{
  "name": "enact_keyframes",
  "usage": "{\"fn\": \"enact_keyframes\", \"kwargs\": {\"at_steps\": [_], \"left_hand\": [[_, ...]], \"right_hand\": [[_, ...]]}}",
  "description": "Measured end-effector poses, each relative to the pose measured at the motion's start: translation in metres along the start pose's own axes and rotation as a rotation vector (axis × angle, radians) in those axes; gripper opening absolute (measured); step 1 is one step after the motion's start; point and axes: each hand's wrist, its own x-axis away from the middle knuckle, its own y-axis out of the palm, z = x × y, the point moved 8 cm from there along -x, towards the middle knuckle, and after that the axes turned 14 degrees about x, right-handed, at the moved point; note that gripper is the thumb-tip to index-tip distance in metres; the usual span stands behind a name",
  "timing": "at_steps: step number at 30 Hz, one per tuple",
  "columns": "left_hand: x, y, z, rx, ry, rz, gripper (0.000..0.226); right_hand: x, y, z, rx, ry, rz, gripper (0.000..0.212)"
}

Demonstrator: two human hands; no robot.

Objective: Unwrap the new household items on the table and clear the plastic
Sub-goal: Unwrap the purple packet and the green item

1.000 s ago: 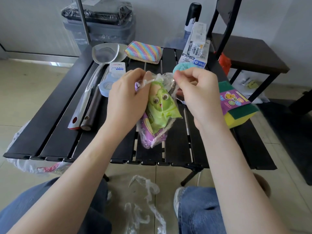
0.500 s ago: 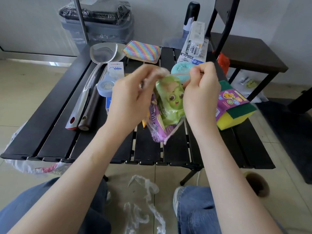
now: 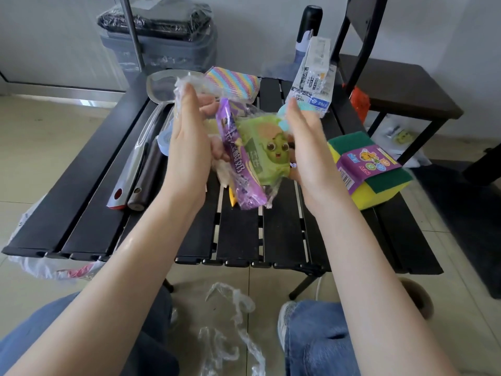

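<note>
So the black slatted counter [image 3: 238, 234] is where everything sits: scrub sponges [image 3: 376, 169] on your right, rainbow cloth [image 3: 233, 82] at the back, the metal ladle [image 3: 141, 147] on your left, the white box [image 3: 311, 77] standing up behind. None of that has budged.

What did change is the multipack [image 3: 254, 156] you're holding above the middle of the counter. A second ago you were pinching at its top with both sets of fingertips, and the green pouch faced you upright. Now it's tipped over sideways, the purple pouch has swung round to the front, and the clear outer wrap [image 3: 189, 85] is pulled up and away, bunched at the top of your left hand [image 3: 187, 147].

Your left hand looks curled around that loose film and the pack's left side. Your right hand [image 3: 306, 147] is flatter, fingers extended, cupping the right side of the green pouch rather than pinching.

My read: the wrap has opened and is coming off, so this item's nearly done. Next you'd slide the pouches free and drop the film with the scraps [image 3: 230, 329] already on the floor between your feet.
</note>
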Motion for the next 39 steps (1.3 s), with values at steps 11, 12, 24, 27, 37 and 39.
{"fn": "enact_keyframes", "kwargs": {"at_steps": [11,12,24,27,37,39], "left_hand": [[-0.01,-0.005,-0.008,0.339,-0.266,-0.115,0.069],[-0.01,-0.004,-0.009,0.388,-0.29,-0.122,0.069],[-0.013,-0.016,-0.023,0.134,-0.343,-0.1,0.059],[-0.002,0.004,-0.023,0.113,-0.418,-0.27,0.033],[0.009,0.015,-0.022,-0.037,-0.168,-0.227,0.028],[0.01,0.016,-0.024,0.018,-0.18,-0.213,0.031]], "right_hand": [[0.004,0.016,0.007,-0.076,0.048,-0.111,0.063],[0.003,0.015,0.008,-0.113,0.049,-0.092,0.06],[-0.004,0.004,0.003,-0.523,0.015,-0.091,0.033],[-0.004,0.003,0.003,-0.476,0.009,-0.089,0.033],[0.007,-0.01,-0.011,0.28,-0.262,0.312,0.038],[0.009,-0.011,-0.018,0.306,-0.308,0.313,0.027]]}}
